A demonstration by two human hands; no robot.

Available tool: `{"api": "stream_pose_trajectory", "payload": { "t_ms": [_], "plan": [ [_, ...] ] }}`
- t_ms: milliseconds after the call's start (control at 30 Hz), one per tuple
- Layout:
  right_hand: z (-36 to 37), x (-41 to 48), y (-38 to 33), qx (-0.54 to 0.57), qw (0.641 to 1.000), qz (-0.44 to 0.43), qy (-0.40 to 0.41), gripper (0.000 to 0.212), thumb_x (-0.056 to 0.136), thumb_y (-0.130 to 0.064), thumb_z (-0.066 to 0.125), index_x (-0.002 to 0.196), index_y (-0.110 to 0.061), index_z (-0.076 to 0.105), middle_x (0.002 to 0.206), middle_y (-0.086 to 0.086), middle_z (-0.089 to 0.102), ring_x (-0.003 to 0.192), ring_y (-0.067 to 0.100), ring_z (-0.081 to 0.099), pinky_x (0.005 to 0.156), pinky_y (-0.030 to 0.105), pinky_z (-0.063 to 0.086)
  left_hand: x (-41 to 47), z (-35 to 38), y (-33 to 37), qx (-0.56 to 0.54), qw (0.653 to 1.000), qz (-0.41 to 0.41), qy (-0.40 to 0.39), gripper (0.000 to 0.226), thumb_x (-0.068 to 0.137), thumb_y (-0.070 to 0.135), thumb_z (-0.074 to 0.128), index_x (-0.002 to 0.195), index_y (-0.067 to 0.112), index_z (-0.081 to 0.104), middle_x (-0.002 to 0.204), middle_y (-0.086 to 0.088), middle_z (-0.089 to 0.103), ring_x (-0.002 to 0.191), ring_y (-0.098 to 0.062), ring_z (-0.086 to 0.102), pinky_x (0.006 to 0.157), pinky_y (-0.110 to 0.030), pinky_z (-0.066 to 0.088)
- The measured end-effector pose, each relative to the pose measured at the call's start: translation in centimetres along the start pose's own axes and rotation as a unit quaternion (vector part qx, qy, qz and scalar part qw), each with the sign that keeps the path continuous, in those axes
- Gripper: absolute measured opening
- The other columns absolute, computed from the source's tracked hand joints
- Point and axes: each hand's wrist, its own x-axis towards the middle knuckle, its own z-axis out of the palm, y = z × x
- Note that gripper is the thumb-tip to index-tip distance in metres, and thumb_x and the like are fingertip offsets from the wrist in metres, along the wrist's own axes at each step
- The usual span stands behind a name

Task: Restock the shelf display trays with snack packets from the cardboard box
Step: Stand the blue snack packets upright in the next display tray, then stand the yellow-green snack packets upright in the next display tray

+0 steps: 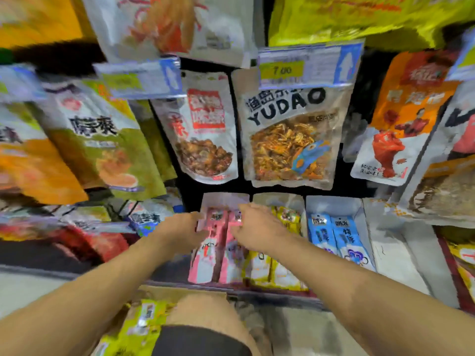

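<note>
Pink snack packets stand in rows in a display tray on the low shelf. My left hand touches the left side of the pink rows, and my right hand lies on their right side, fingers on the packet tops. Blur hides whether either hand pinches a packet. Yellow packets fill the tray to the right, partly under my right forearm. Blue packets fill the one after. The cardboard box sits low by my knee, with yellow-green packets inside.
Large snack bags hang above the trays, among them a YUDAO bag and a white bag. Price tags stick out over them. A white tray stands at the right. My knee is near the box.
</note>
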Motion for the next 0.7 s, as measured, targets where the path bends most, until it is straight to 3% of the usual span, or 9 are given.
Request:
{"api": "stream_pose_trajectory", "payload": {
  "t_ms": [100, 267, 400, 533, 700],
  "plan": [
    [1.0, 0.7, -4.5, -0.036, 0.997, -0.064, -0.001, 0.042, 0.095, -0.037, 0.054, 0.129, -0.012, 0.054, 0.132, 0.016, 0.055, 0.128, 0.036, 0.047, 0.104, 0.042, 0.043, -3.2, 1.1, -5.3, -0.023, 0.998, -0.047, 0.019, 0.046, 0.086, 0.056, 0.058, 0.117, 0.022, 0.060, 0.118, -0.008, 0.066, 0.113, -0.032, 0.062, 0.091, -0.041, 0.051],
    [3.4, 2.4, -9.9, -0.129, 0.980, -0.139, -0.058, 0.057, 0.093, -0.043, 0.054, 0.140, -0.012, 0.046, 0.141, 0.015, 0.049, 0.130, 0.036, 0.045, 0.105, 0.045, 0.043, -8.4, 2.9, -11.7, -0.038, 0.992, -0.116, 0.028, 0.068, 0.077, 0.073, 0.039, 0.128, 0.032, 0.059, 0.126, -0.010, 0.064, 0.117, -0.033, 0.060, 0.096, -0.041, 0.050],
    [5.4, 3.5, -11.7, -0.202, 0.959, -0.166, -0.105, 0.058, 0.094, -0.048, 0.054, 0.139, -0.013, 0.044, 0.140, 0.015, 0.048, 0.130, 0.038, 0.045, 0.103, 0.047, 0.044, -11.2, 5.8, -16.2, -0.068, 0.979, -0.189, 0.021, 0.050, 0.087, 0.056, 0.049, 0.120, 0.020, 0.060, 0.124, -0.011, 0.065, 0.115, -0.034, 0.060, 0.093, -0.039, 0.050],
    [9.5, 3.9, -14.1, -0.209, 0.950, -0.191, -0.132, 0.049, 0.094, -0.050, 0.055, 0.126, -0.014, 0.048, 0.131, 0.014, 0.051, 0.121, 0.037, 0.049, 0.095, 0.045, 0.047, -13.3, 9.6, -19.0, -0.103, 0.965, -0.240, 0.005, 0.049, 0.088, 0.061, 0.050, 0.114, 0.021, 0.060, 0.120, -0.009, 0.066, 0.113, -0.033, 0.060, 0.090, -0.039, 0.050],
    [17.2, 2.6, -15.6, -0.174, 0.948, -0.185, -0.194, 0.063, 0.093, -0.049, 0.055, 0.145, -0.017, 0.040, 0.145, 0.011, 0.045, 0.134, 0.035, 0.042, 0.107, 0.046, 0.041, -13.8, 15.2, -20.3, -0.142, 0.946, -0.286, -0.056, 0.051, 0.089, 0.062, 0.048, 0.108, 0.016, 0.055, 0.120, -0.012, 0.063, 0.112, -0.034, 0.059, 0.093, -0.042, 0.050]
  ]
}}
